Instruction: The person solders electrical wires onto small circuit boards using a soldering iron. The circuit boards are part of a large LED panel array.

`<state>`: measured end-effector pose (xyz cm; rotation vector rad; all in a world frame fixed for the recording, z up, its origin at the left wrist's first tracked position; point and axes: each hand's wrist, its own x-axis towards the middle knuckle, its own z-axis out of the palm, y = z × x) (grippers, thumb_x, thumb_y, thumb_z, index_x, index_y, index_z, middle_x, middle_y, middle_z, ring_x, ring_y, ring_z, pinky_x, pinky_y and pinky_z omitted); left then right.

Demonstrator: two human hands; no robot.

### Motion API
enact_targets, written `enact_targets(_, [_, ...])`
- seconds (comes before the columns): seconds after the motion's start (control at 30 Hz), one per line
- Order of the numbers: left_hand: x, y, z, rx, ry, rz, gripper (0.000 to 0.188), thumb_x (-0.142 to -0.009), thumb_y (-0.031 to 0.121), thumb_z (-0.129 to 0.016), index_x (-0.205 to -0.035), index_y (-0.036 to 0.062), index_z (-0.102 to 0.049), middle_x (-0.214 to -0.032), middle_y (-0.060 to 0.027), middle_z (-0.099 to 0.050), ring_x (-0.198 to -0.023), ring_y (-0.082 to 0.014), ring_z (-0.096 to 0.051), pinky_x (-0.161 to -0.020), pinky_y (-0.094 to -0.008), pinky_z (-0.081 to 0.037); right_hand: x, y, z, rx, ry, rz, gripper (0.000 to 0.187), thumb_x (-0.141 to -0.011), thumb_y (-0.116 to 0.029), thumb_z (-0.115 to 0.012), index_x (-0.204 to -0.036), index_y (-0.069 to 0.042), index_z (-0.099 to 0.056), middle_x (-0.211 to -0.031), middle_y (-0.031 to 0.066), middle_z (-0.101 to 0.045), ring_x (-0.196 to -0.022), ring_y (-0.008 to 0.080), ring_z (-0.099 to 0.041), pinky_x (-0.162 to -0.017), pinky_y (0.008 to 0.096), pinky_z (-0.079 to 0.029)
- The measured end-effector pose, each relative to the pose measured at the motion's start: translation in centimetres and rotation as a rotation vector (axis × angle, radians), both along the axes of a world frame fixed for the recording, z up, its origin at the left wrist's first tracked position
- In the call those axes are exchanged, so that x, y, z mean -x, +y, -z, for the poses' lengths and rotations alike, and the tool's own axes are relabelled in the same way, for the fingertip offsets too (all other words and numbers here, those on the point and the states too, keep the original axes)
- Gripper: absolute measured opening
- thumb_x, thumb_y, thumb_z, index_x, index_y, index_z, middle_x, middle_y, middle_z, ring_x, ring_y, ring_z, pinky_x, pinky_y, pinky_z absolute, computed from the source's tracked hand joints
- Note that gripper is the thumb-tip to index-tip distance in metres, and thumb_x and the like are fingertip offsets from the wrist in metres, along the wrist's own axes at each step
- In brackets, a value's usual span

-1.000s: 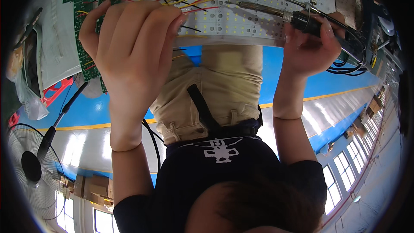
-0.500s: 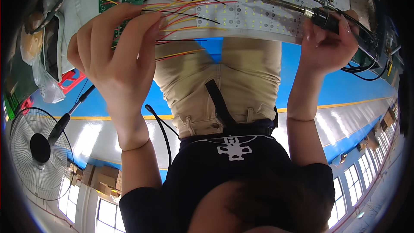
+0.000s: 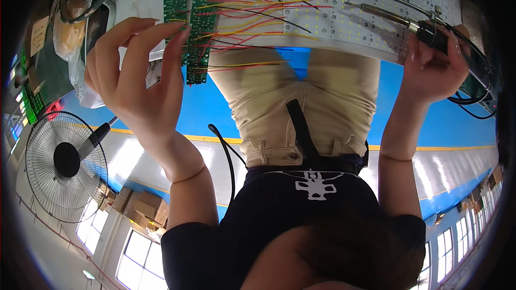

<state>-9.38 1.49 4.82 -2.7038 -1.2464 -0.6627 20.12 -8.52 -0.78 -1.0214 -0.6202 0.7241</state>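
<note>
My right hand grips a soldering iron by its black handle. The iron's metal shaft points left over a white perforated panel, and a thin curved metal tube runs above it. My left hand is beside the left edge of long green circuit boards. Its thumb and index fingertips come together in a pinch, with the other fingers bent and apart; whether anything thin is between the tips I cannot make out. Red, black and yellow wires fan out rightward from the boards.
The white panel with rows of small yellowish squares lies under the iron. Black cables hang at the right. Plastic bags and a thick looped cable are at the left. A standing fan is at lower left.
The whole view has shifted, so the boards and panel appear farther right. My left hand has moved left across the boards, off the wires. My right hand still holds the soldering iron.
</note>
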Motion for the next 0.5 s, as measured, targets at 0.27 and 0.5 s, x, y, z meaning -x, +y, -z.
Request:
enact_targets(0.27, [-0.8, -0.4, 0.6, 0.102, 0.072, 0.101, 0.022, -0.061, 0.014, -0.075, -0.08, 0.0187, -0.065, -0.092, 0.0039, -0.057, -0.082, -0.0173, -0.05, -0.079, -0.0335, -0.032, 0.3, 0.4, -0.1, 0.154, 0.037, 0.261, 0.019, -0.089, -0.012, -0.042, -0.091, 0.003, -0.053, -0.067, 0.0072, -0.05, -0.048, 0.0106, -0.04, -0.043, 0.0273, -0.036])
enact_targets(0.5, [-2.1, -0.5, 0.5, 0.082, 0.12, 0.158, 0.021, -0.063, 0.012, -0.074, -0.081, 0.0155, -0.065, -0.093, 0.0032, -0.057, -0.084, -0.0172, -0.051, -0.081, -0.0327, -0.034, -0.6, 0.1, 0.8, -0.038, -0.059, -0.047, 0.019, -0.087, -0.009, -0.043, -0.087, 0.007, -0.052, -0.065, 0.0062, -0.046, -0.047, 0.0116, -0.04, -0.042, 0.028, -0.036])
